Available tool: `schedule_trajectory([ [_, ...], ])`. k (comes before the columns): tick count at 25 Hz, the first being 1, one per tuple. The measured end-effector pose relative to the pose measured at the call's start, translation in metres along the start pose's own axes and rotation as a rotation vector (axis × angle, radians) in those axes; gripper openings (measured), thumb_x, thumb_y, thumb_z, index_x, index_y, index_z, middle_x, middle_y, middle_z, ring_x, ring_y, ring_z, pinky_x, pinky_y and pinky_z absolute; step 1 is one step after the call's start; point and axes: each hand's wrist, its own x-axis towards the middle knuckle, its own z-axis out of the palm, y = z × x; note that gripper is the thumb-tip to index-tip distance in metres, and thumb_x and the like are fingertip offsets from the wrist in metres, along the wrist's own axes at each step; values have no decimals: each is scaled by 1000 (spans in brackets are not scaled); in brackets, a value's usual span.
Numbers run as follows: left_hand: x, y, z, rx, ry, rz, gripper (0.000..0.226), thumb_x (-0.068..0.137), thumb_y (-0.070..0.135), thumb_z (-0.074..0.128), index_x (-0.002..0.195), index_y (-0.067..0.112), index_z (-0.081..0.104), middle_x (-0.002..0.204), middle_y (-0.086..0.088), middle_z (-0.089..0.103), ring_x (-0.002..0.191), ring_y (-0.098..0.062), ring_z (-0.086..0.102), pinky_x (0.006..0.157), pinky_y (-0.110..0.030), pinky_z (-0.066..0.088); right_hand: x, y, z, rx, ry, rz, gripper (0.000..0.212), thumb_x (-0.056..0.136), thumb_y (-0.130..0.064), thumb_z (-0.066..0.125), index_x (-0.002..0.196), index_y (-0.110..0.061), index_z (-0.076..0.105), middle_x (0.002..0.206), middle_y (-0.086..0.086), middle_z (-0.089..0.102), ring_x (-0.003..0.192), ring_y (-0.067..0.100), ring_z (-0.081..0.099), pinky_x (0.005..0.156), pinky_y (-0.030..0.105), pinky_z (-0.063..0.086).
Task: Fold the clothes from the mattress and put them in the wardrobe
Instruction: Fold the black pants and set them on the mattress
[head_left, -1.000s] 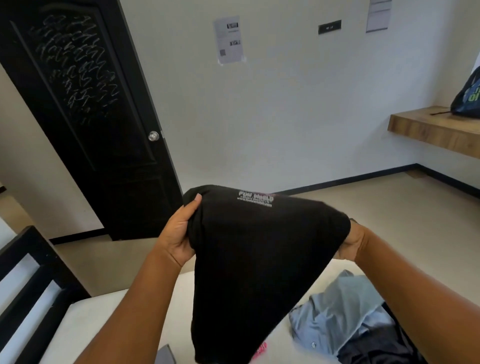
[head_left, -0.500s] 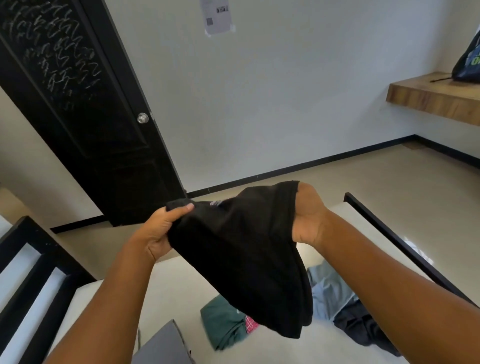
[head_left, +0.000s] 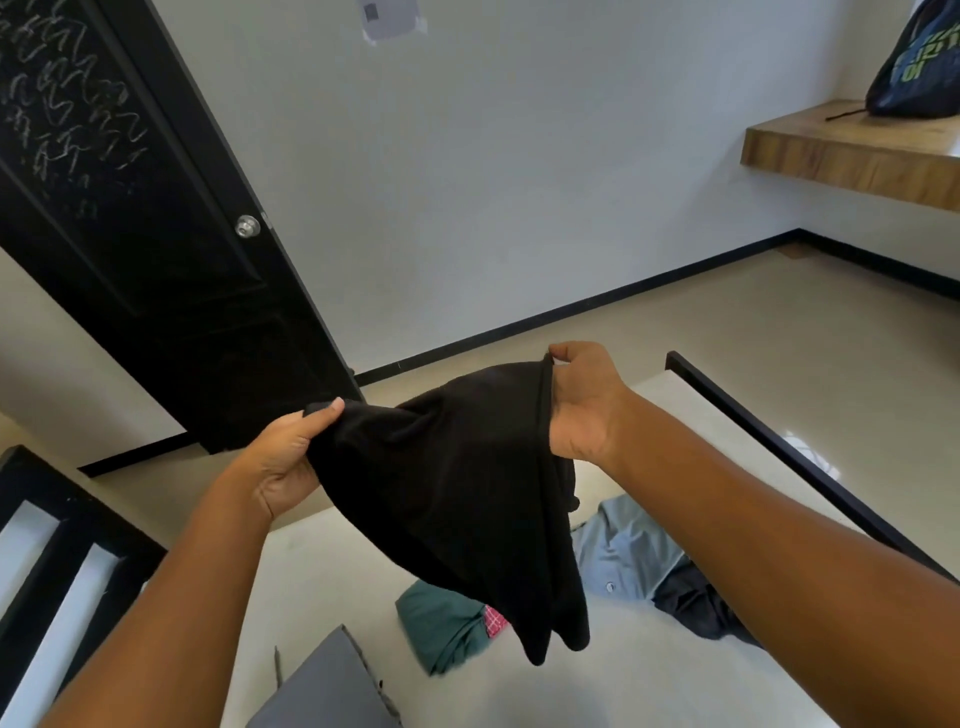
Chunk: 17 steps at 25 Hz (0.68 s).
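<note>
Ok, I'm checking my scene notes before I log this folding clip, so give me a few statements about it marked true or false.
1. The left hand and the right hand both grip the black garment, held up above the mattress. True.
2. The green garment lies on the floor. False: it lies on the mattress.
3. A light blue shirt lies crumpled on the mattress. True.
4. The wooden shelf holds nothing. False: a dark bag sits on it.
</note>
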Motion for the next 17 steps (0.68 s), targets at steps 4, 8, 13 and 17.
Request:
schedule_trajectory([
  [4,-1,-4,-1,149,-155,-40,55,84,7,74,134,21,56,129,-10,67,118,-36,65,89,-52,60,4,8,-3,-39,-113,26,47,96,-29,66,125,6,58,107,30,72,94,39,74,89,48,60],
  [8,3,-1,-6,253,-106,-127,51,75,9,78,124,2,63,115,-19,71,102,-33,70,73,-37,64,16,12,-16,-322,-23,74,23,84,0,77,106,2,69,94,21,75,84,30,73,79,40,64],
  [13,10,-9,-10,483,-44,-188,48,79,11,79,121,-4,61,116,-26,67,103,-33,67,85,-41,58,46,26,-42,-586,102,201,31,96,-17,68,121,-1,59,121,21,67,112,37,65,100,52,53],
  [17,10,-12,-11,556,-70,-220,49,80,3,80,124,6,57,118,-23,67,108,-36,69,90,-43,58,58,37,-59,-587,135,247,25,99,-11,65,120,2,63,112,20,71,94,31,70,78,43,62],
])
